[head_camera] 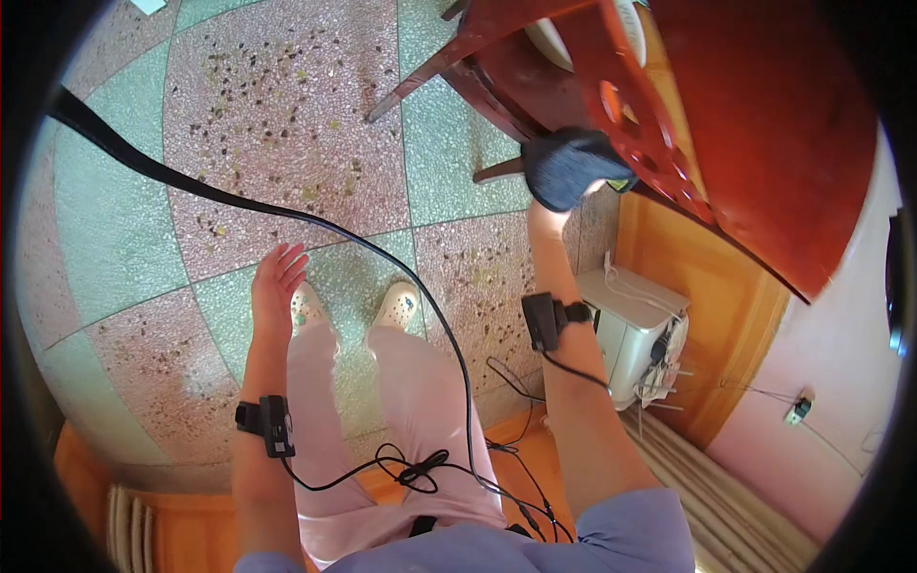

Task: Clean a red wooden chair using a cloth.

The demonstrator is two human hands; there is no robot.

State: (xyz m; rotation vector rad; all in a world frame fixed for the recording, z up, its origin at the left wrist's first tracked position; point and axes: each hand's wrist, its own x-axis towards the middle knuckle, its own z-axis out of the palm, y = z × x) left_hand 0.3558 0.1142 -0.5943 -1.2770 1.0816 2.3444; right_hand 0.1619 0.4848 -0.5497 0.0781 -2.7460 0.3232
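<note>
My right hand (594,188) is mostly hidden by a dark blue cloth (566,168), which may be a mitt; only a little skin shows at its edge. The cloth is up against the side of a dark red wooden chair (551,93), just below the chair's pierced, carved back (655,154). Down on the left, my left hand (276,276) hangs in the air with its fingers apart and nothing in it. Below it is the speckled tile floor (286,143).
A large red wooden panel (774,122) fills the upper right. Beside my right forearm stands a small white cabinet (630,301) with cords on it. A black cable (344,233) crosses the view; looped wires (423,469) hang before my legs. A wall outlet (797,410) holds a plug.
</note>
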